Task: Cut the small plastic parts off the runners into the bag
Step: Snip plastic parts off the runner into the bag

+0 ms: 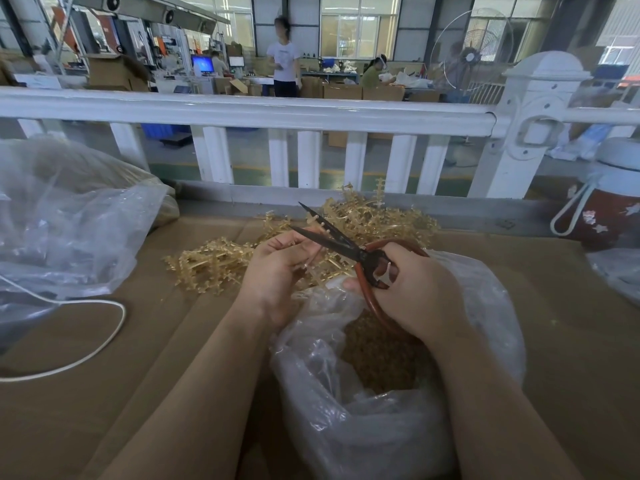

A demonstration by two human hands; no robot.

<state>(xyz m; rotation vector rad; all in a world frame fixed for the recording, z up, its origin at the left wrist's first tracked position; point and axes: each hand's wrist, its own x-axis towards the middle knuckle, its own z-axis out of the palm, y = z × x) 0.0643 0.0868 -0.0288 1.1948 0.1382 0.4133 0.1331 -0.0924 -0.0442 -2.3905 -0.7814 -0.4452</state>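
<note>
Two hands work over an open bag, scissors spread across a runner.

Fingers of the left hand (277,268) pinch a pale runner (317,259) above the clear bag (346,420), which holds a heap of cut parts (377,358). The right hand (412,289) grips the red-handled scissors (349,249), blades parted around the runner's tip. A pile of runners (214,261) lies just behind on the cardboard tabletop (121,393). Another plastic bag (69,216) slumps at left beside a white cord (104,341); a white railing (277,114) crosses behind, and a red jug (609,209) stands at right.
</note>
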